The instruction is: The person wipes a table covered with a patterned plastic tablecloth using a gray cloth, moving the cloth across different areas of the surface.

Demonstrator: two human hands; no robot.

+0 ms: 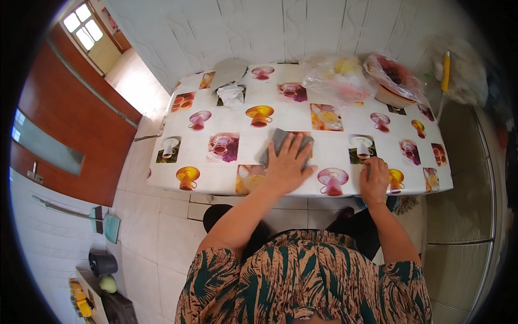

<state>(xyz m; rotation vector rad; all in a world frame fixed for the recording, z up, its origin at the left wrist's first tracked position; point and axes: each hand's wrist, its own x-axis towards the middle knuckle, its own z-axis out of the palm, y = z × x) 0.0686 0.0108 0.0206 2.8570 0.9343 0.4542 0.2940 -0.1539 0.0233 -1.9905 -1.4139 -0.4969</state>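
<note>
The surface [216,173] was the biggest thing, white with pictures of cups all over it. At the back were a clear plastic bag [324,78] and, just beside it, a round bowl [396,99]. The left hand [292,162] lay flat, fingers spread, on a gray cloth [279,135] near the front middle. The right hand [375,181] sat by the front edge, fingers bent; I can't tell if it pinched the small gray bit [368,171] there.
</note>
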